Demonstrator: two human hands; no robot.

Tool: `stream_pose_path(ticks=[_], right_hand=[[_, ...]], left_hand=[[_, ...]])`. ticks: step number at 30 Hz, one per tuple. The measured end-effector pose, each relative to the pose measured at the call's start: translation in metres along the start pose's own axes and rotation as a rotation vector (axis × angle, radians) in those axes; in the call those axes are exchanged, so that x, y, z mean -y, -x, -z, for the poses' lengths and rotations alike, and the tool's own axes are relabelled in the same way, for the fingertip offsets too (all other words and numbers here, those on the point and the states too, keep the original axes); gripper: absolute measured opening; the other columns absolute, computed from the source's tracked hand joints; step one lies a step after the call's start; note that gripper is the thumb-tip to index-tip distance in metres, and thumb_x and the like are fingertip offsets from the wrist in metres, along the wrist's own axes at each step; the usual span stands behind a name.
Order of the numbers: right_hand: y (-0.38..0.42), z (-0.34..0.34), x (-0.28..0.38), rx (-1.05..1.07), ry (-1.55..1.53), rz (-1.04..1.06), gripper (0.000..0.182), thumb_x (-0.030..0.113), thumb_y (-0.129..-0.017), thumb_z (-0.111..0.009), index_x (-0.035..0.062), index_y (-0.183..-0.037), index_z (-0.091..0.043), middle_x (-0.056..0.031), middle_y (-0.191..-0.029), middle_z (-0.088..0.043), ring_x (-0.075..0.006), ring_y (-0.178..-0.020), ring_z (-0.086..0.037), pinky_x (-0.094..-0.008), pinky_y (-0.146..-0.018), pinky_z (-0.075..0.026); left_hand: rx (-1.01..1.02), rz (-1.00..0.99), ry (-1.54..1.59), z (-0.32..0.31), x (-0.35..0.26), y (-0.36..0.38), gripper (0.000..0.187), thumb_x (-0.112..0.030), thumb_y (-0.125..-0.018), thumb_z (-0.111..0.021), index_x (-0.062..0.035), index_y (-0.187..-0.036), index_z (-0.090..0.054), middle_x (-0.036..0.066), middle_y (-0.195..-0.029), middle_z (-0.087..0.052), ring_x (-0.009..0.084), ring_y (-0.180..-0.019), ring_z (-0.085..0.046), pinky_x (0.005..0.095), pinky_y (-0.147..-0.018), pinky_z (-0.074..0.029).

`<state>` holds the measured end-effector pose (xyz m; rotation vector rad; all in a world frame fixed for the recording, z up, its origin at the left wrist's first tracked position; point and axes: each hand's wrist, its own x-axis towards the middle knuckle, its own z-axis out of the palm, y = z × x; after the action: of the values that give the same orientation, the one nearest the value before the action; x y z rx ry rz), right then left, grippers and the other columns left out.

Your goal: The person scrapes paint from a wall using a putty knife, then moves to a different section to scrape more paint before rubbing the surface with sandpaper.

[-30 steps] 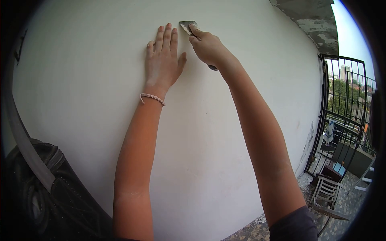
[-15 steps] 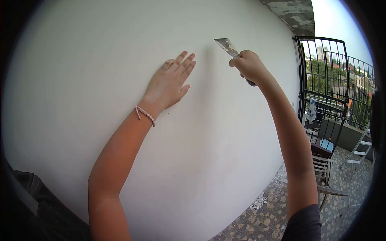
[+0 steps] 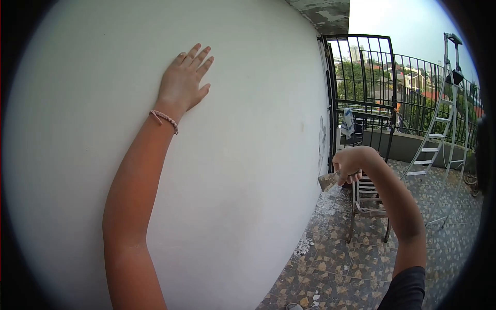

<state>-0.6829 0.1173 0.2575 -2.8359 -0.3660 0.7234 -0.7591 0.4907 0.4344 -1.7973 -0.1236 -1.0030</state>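
My left hand (image 3: pixel 182 80) lies flat against the white wall (image 3: pixel 248 134), fingers stretched up and thumb out to the side. A braided bracelet (image 3: pixel 166 119) circles that wrist. Out to the right, away from the wall's middle, my right hand (image 3: pixel 354 163) is wrapped round a putty knife. The blade of the putty knife (image 3: pixel 327 181) is stained and points down and to the left, in front of the wall's lower far end in this view. Its handle is mostly hidden in my fist.
A slatted chair (image 3: pixel 369 194) stands behind my right hand. Farther right is an aluminium stepladder (image 3: pixel 431 134). A black metal gate (image 3: pixel 364 82) and railing close off the far side. White flakes (image 3: pixel 330 204) litter the tiled floor (image 3: pixel 330 263) along the wall.
My right hand with the putty knife has dropped from high by the wall to lower right, blade now downward. The view has turned right, showing more ladder. My left hand still rests on the wall.
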Motion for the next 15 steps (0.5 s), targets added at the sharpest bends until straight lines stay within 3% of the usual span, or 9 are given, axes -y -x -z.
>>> stream_pose_path(ticks=[2, 6, 8, 9, 12, 15], right_hand=[[0.001, -0.018, -0.015, -0.062, -0.019, -0.038, 0.061, 0.018, -0.082, -0.083, -0.0097, -0.127, -0.050, -0.0168, -0.081, -0.073, -0.0233, -0.066, -0.071, -0.0345, -0.056, -0.058], [0.023, -0.042, -0.031, -0.136, -0.103, 0.042, 0.049, 0.016, -0.081, -0.083, -0.0085, -0.116, -0.060, -0.0172, -0.084, -0.073, -0.0225, -0.067, -0.072, -0.0347, -0.058, -0.059], [0.037, -0.051, -0.032, -0.220, -0.049, 0.094, 0.040, 0.015, -0.078, -0.084, -0.0073, -0.106, -0.066, -0.0165, -0.085, -0.073, -0.0222, -0.067, -0.071, -0.0347, -0.059, -0.058], [0.042, -0.058, -0.031, -0.438, 0.028, 0.216, 0.030, 0.011, -0.072, -0.087, -0.0045, -0.089, -0.069, -0.0133, -0.080, -0.072, -0.0213, -0.067, -0.069, -0.0347, -0.062, -0.055], [0.046, -0.060, -0.027, -0.791, -0.072, 0.342, 0.040, 0.007, -0.067, -0.089, -0.0013, -0.099, -0.066, -0.0099, -0.077, -0.069, -0.0180, -0.067, -0.066, -0.0350, -0.066, -0.053], [0.054, -0.046, -0.011, -1.108, -0.259, 0.523, 0.050, 0.002, -0.070, -0.088, 0.0026, -0.112, -0.061, -0.0059, -0.082, -0.066, -0.0126, -0.071, -0.063, -0.0313, -0.067, -0.051]], left_hand=[[-0.030, 0.083, -0.006, -0.002, 0.002, -0.013, 0.064, -0.050, -0.103, -0.040, -0.0226, -0.160, -0.025, -0.005, -0.168, -0.017, 0.0152, -0.154, -0.013, 0.0346, -0.124, -0.023], [-0.012, 0.142, -0.077, -0.005, -0.035, -0.007, 0.065, -0.050, -0.104, -0.039, -0.0216, -0.160, -0.024, -0.003, -0.168, -0.015, 0.0171, -0.155, -0.011, 0.0345, -0.124, -0.021], [0.047, -0.058, -0.036, -0.015, -0.066, 0.014, 0.066, -0.051, -0.104, -0.039, -0.0221, -0.160, -0.023, -0.003, -0.168, -0.014, 0.0181, -0.155, -0.010, 0.0346, -0.125, -0.020], [0.076, -0.160, -0.018, -0.015, -0.075, 0.025, 0.066, -0.051, -0.103, -0.038, -0.0223, -0.161, -0.023, -0.003, -0.169, -0.014, 0.0187, -0.155, -0.009, 0.0346, -0.125, -0.019], [0.078, -0.023, -0.008, -0.012, -0.087, 0.038, 0.067, -0.052, -0.103, -0.038, -0.0242, -0.161, -0.021, -0.003, -0.169, -0.012, 0.0192, -0.155, -0.008, 0.0350, -0.125, -0.018], [0.074, 0.021, 0.017, -0.010, -0.087, 0.042, 0.067, -0.054, -0.103, -0.039, -0.0260, -0.161, -0.021, -0.003, -0.169, -0.010, 0.0199, -0.156, -0.007, 0.0352, -0.125, -0.018]])
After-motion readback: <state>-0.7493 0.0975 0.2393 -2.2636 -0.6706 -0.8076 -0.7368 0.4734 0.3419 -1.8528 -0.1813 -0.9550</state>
